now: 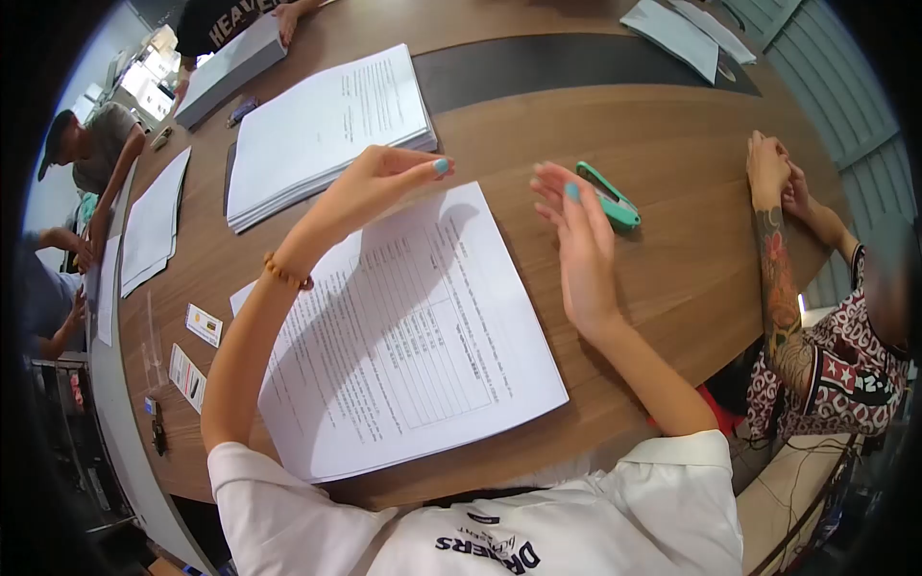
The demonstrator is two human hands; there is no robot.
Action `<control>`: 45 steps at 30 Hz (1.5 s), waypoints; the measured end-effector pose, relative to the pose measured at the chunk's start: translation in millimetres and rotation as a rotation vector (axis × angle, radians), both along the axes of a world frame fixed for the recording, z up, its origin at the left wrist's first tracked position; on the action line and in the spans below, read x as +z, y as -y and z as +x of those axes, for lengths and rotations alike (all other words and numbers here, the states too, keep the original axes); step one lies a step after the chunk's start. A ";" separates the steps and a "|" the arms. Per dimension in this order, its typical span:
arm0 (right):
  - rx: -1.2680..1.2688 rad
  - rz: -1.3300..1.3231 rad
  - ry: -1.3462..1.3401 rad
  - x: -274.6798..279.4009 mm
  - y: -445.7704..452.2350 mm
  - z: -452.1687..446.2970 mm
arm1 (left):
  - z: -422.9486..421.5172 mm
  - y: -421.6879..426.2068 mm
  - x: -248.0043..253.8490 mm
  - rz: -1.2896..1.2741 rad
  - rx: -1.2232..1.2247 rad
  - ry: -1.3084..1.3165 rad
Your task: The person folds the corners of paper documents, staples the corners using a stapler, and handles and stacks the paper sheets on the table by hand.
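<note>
My left hand (396,173), with a beaded bracelet (287,273) at the wrist, is raised over the top of a printed paper stack (451,288). Its fingers are stretched out and nothing shows in them. Facing it, my right hand (583,254) is held up just beyond the stack's right edge, fingers extended and holding nothing visible. A green stapler (611,196) lies on the table right behind the right fingers; the hand partly covers it. Tables and lines of text cover the top sheet, and the left arm's shadow falls across it.
A thicker paper pile (327,130) lies beyond my left hand. More sheets (157,221), small cards (188,376) and a dark small object (158,432) are at left. Papers (672,38) lie far right. A tattooed person's clasped hands (771,173) rest at right; other people sit at left and far side.
</note>
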State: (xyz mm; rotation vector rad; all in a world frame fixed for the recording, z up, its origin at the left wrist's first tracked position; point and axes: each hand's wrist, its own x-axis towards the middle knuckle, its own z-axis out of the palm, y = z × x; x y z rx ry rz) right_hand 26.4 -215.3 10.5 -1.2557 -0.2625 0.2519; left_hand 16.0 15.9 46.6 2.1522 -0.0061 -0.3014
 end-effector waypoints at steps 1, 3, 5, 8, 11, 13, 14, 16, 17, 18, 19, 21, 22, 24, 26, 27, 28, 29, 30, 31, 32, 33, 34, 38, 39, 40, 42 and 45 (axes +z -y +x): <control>-0.088 -0.064 0.150 0.9 9.7 -19.4 | 6.1 -0.7 -3.7 -0.007 -0.008 -0.017; -0.187 -0.148 0.269 -8.1 25.0 -52.9 | 10.6 2.7 -17.1 -0.229 -0.073 0.028; -0.497 -0.075 0.449 -24.5 37.0 -77.8 | 5.7 12.2 -11.0 -0.307 -0.037 0.029; -0.844 0.022 0.374 -29.1 29.5 -100.1 | -6.9 11.3 -7.0 -0.028 0.078 0.072; -0.910 -0.096 0.669 -33.2 34.9 -90.4 | -16.7 17.5 -4.6 0.108 0.058 0.177; -0.913 -0.164 0.651 -32.5 29.0 -97.0 | -12.0 18.3 -6.0 0.161 0.046 0.233; -0.899 -0.226 0.719 -34.9 24.5 -99.0 | -10.4 18.1 -9.9 0.175 0.061 0.286; -0.876 -0.410 0.795 -37.8 25.9 -99.0 | -9.7 17.3 -11.1 0.215 0.059 0.221; -0.878 -0.418 0.792 -37.9 24.1 -97.5 | -5.8 15.4 -12.0 0.265 0.061 0.164; -0.882 -0.334 0.811 -37.7 21.3 -95.8 | 7.0 -8.0 -21.1 0.319 0.045 0.095; -0.884 -0.249 0.829 -38.1 19.4 -94.3 | 9.2 -8.1 -29.5 0.314 0.040 0.094; -0.899 -0.273 0.865 -38.8 19.9 -92.1 | 8.1 -7.9 -39.5 0.232 0.106 0.315; -0.897 -0.271 0.854 -38.5 19.3 -92.3 | 8.6 -8.0 -39.2 0.231 0.107 0.318; -0.898 -0.266 0.846 -37.5 18.4 -93.6 | 10.6 -2.7 -37.0 0.208 0.155 0.289; -0.914 -0.328 0.850 -37.5 17.4 -94.2 | 2.3 11.9 -24.2 0.187 0.141 0.264; -0.922 -0.326 0.854 -38.2 16.7 -95.1 | -1.8 18.2 -17.8 0.165 0.127 0.238; -0.903 -0.306 0.835 -38.7 16.4 -93.5 | -0.9 21.0 -16.2 0.165 0.122 0.261; -0.878 -0.290 0.813 -38.9 16.9 -93.7 | -2.0 23.7 -20.0 0.190 0.161 0.293; -0.880 -0.287 0.829 -38.4 17.9 -93.9 | -3.8 26.5 -21.2 0.213 0.203 0.324; -0.817 -0.266 0.745 -37.9 19.0 -95.4 | -6.3 27.6 -20.7 0.211 0.208 0.334; -0.755 -0.243 0.666 -36.0 20.0 -93.2 | -6.8 29.1 -17.7 0.305 0.177 0.299; -0.755 -0.231 0.689 -30.1 26.3 -85.5 | -6.4 30.2 -12.4 0.400 0.152 0.271; -0.516 -0.058 0.543 -21.1 38.1 -77.0 | -10.4 33.4 1.6 0.516 0.117 0.129; -0.149 0.294 0.195 11.3 46.5 -23.8 | -59.8 18.7 -10.0 0.445 0.166 0.575; -0.149 0.294 0.198 9.3 42.3 -15.9 | -73.5 21.5 -11.4 0.556 0.109 0.596; -0.080 0.298 0.185 3.3 33.5 -11.5 | -87.3 25.1 -11.0 0.668 0.053 0.608; 0.096 0.258 0.184 -7.2 21.7 -14.1 | -106.7 47.7 -9.0 0.711 -0.045 0.642; 0.173 0.261 0.196 -13.7 6.5 -23.1 | -119.2 76.9 -2.8 0.701 -0.130 0.635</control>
